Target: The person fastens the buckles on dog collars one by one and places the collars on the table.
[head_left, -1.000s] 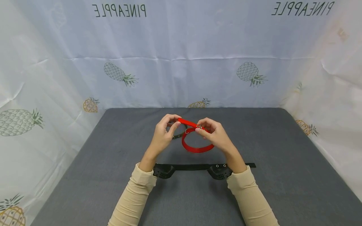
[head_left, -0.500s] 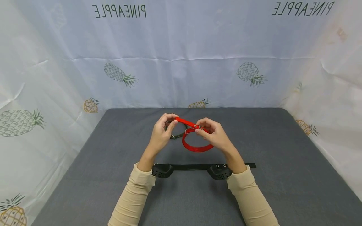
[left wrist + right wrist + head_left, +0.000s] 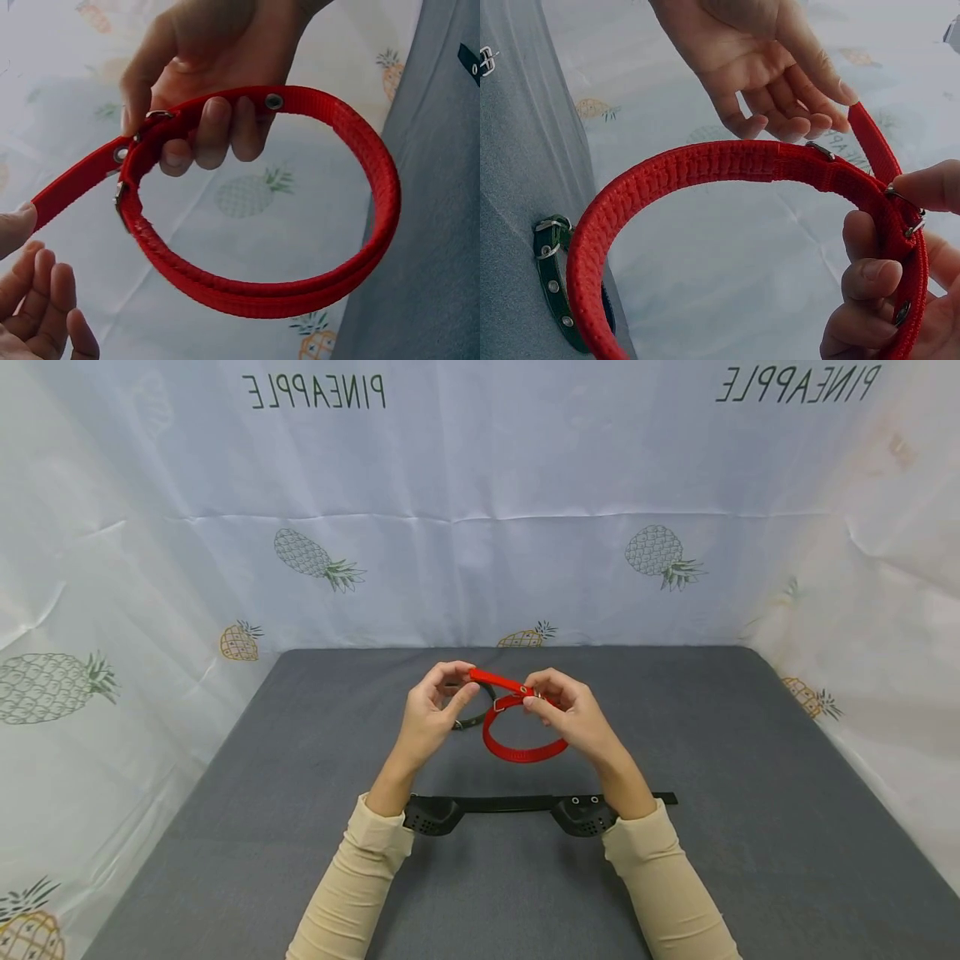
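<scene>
Over the table, both hands hold a red pet collar (image 3: pixel 525 756) bent into a loop and fastened through its buckle. My left hand (image 3: pixel 426 718) pinches the free end of the strap (image 3: pixel 75 184) between thumb and forefinger. Its other fingers (image 3: pixel 784 112) are loosely bent beside the loop. My right hand (image 3: pixel 576 714) grips the collar around the buckle (image 3: pixel 906 206). In the left wrist view, fingers of the right hand (image 3: pixel 217 56) curl through the loop. One metal eyelet (image 3: pixel 121 155) shows on the strap just past the buckle, another (image 3: pixel 274 101) beyond the right fingers.
A dark green collar (image 3: pixel 555 289) with eyelets lies on the grey table (image 3: pixel 300 860) behind the hands. Nearer, a black strap (image 3: pixel 506 803) lies across under the wrists. Black perforated housings (image 3: pixel 433 817) sit below the wrists. A white pineapple-print curtain (image 3: pixel 480 577) surrounds the table.
The left hand has shifted slightly left, then a little back right with the strap end. The right thumb has moved up slightly over the buckle. The red collar stays held in both hands.
</scene>
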Demonstrator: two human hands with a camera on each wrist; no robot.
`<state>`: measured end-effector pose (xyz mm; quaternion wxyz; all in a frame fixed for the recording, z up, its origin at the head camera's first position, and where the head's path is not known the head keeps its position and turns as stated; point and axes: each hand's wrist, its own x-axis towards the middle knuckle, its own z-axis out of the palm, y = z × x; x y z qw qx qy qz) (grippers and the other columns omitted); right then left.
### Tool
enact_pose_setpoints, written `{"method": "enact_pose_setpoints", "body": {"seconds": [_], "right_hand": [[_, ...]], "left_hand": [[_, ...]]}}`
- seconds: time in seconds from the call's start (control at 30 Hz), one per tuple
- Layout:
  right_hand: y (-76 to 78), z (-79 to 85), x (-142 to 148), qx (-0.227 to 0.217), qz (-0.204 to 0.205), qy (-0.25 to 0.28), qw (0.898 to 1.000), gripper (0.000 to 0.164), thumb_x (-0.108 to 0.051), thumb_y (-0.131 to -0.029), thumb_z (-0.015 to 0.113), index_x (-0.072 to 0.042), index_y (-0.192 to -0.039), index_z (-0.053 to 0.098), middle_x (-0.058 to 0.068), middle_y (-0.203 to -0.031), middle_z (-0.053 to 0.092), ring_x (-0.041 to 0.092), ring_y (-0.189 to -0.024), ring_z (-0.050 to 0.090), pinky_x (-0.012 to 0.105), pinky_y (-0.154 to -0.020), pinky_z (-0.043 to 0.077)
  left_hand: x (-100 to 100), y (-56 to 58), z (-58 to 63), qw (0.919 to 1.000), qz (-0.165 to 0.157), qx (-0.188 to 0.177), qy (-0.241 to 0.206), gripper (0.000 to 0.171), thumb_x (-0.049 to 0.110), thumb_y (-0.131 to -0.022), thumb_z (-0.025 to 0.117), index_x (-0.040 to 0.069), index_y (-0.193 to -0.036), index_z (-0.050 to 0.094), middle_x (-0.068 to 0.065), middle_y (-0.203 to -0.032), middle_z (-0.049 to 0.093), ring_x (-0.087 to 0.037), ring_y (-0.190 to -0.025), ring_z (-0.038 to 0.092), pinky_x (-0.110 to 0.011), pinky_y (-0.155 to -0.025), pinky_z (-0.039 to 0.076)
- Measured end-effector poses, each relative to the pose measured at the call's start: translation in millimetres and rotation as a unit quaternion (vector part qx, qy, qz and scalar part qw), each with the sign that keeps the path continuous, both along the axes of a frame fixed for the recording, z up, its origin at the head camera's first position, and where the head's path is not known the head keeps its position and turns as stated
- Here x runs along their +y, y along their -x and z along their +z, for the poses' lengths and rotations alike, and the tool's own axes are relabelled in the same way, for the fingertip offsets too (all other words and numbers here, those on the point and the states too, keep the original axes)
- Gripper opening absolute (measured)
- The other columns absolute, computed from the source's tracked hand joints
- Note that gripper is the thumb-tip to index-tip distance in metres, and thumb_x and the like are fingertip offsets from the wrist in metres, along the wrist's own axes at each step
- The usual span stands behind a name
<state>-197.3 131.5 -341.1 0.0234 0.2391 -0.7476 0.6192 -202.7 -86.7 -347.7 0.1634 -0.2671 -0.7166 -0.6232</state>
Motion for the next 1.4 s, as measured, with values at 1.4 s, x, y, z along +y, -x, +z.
{"method": "enact_pose_setpoints", "body": {"seconds": [1.4], "right_hand": [[-3.7, -7.0, -22, -0.038, 0.033, 0.052, 0.997, 0.021, -0.012, -0.102, 0.042, 0.005, -0.112, 0.050, -0.009, -0.078, 0.052, 0.008, -0.067, 0.045, 0.020, -0.063, 0.039]], "left_hand": [[25, -8.7, -7.0, 0.9606, -0.123, -0.233, -0.088, 0.007, 0.008, -0.098, 0.054, 0.004, -0.092, 0.054, 0.008, -0.063, 0.054, -0.006, -0.057, 0.047, -0.018, -0.060, 0.043]]}}
